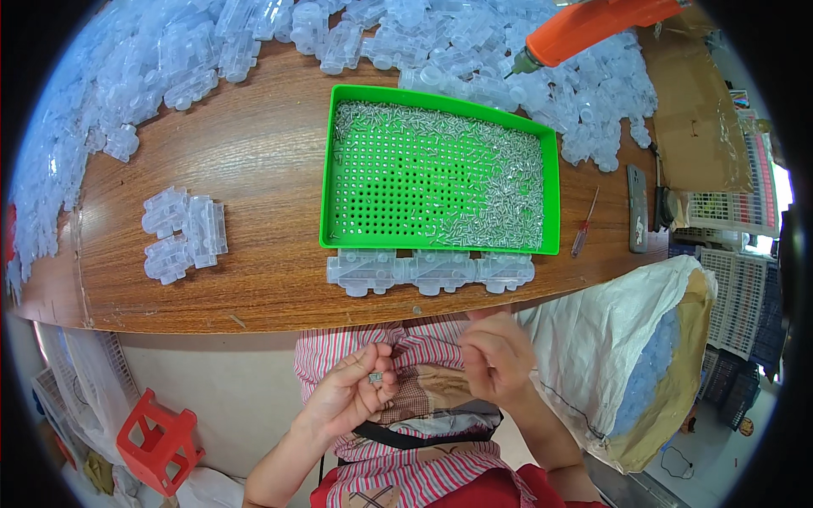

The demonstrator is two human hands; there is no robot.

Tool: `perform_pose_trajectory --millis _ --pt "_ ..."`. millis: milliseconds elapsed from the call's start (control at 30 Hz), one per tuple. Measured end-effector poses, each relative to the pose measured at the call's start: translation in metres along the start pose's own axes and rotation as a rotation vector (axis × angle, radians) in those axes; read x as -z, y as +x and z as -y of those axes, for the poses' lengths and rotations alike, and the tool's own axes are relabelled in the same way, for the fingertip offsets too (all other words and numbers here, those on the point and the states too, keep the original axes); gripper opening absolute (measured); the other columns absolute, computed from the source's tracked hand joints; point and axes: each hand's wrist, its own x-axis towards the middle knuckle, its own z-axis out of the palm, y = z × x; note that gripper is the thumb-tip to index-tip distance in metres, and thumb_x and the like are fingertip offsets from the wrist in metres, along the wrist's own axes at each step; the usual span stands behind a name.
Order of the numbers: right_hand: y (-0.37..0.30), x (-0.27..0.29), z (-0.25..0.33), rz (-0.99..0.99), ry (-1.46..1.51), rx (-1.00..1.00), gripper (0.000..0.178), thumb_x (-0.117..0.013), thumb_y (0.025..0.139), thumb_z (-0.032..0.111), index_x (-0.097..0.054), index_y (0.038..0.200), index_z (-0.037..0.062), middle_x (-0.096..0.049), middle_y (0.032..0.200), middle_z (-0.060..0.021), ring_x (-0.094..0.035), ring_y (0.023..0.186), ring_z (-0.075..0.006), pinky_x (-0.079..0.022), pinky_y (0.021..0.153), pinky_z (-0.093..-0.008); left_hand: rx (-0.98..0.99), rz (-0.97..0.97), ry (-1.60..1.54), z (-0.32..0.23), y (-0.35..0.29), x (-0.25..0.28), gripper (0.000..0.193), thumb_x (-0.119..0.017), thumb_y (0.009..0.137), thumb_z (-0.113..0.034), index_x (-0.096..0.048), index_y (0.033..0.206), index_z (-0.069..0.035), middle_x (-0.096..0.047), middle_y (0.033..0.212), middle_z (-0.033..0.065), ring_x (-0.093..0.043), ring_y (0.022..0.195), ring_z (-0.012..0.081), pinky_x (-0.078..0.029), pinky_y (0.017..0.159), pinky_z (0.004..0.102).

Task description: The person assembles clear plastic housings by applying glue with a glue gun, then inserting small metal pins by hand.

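Above my lap, my left hand point(360, 383) is turned palm up with its fingers curled round a few small silver screws point(375, 378). To its right, my right hand point(498, 356) is closed, fingers bent inward and a little blurred; whatever it may hold is hidden. Beyond both hands, a green perforated tray point(550, 195) stands on the wooden table, with many silver screws point(515, 182) heaped along its far and right sides. Three clear plastic housings point(440, 273) lie in a row between the tray and the table's near edge.
Clear plastic parts point(182, 55) are piled across the table's far side. An orange power screwdriver point(584, 35) hangs above the far right. A small screwdriver point(584, 227) and a phone point(637, 207) lie right of the tray. A white sack point(593, 330) and a red stool point(159, 440) flank me.
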Motion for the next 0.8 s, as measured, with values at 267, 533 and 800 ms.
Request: perform_pose_trajectory --millis 267,533,800 --pt "-0.042 -0.043 -0.036 0.353 -0.118 -0.287 0.013 -0.064 0.083 0.011 -0.067 0.094 0.0042 -0.065 0.089 -0.0126 -0.061 0.081 -0.0329 -0.048 0.076 -0.0411 0.048 0.118 -0.095 0.001 -0.012 0.04 0.025 -0.042 0.101 -0.022 -0.055 0.108 -0.002 -0.056 0.086 0.0034 -0.059 0.088 0.019 -0.052 0.078 0.0314" --pt "-0.038 -0.068 -0.045 0.535 -0.175 -0.272 0.024 -0.06 0.079 0.012 -0.066 0.102 0.0058 -0.064 0.089 -0.0157 -0.062 0.079 -0.0369 -0.049 0.068 -0.0484 0.156 0.09 -0.292 0.014 -0.007 0.055 0.027 -0.042 0.101 -0.02 -0.054 0.112 0.001 -0.055 0.087 0.0042 -0.056 0.076 0.0157 -0.049 0.069 0.0274" --pt "-0.055 -0.099 -0.04 0.46 -0.41 -0.193 0.014 -0.058 0.074 0.012 -0.065 0.076 0.0001 -0.064 0.073 -0.016 -0.064 0.074 -0.0318 -0.049 0.061 -0.0456 0.236 0.245 -0.484 0.027 0.002 0.044 0.011 -0.045 0.097 -0.01 -0.053 0.093 -0.006 -0.046 0.071 -0.0022 -0.042 0.055 0.0067 -0.036 0.057 0.0227"
